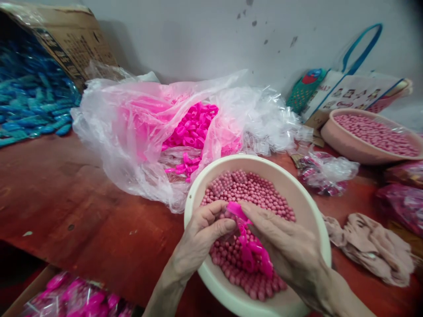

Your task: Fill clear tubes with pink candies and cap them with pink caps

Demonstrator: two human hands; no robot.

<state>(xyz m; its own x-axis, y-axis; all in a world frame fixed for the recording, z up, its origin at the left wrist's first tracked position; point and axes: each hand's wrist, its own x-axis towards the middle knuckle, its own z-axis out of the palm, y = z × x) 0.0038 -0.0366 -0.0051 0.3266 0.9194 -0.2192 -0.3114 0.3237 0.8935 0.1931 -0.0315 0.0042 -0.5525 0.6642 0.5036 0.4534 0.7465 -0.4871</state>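
Observation:
Both my hands are close together over a cream basin (193, 193) of small round pink beads (254, 187). My left hand (205, 231) is closed, with thumb and fingers pinching what looks like a small clear plastic piece, partly hidden by the fingers. A bright pink plastic part (235, 209) sits between the fingertips of both hands. My right hand (286, 242) is closed on that part, and more pink plastic parts (253, 255) hang beneath its palm over the beads. Their exact kind is unclear.
Behind the basin, a plastic bag (132, 127) spills pink plastic parts (191, 125) beside clear plastic pieces (264, 119). A second basin (333, 132), a crumpled cloth (376, 246) and a wrapped bundle (324, 171) lie right. Blue packets (33, 105) fill a carton (72, 39) at left.

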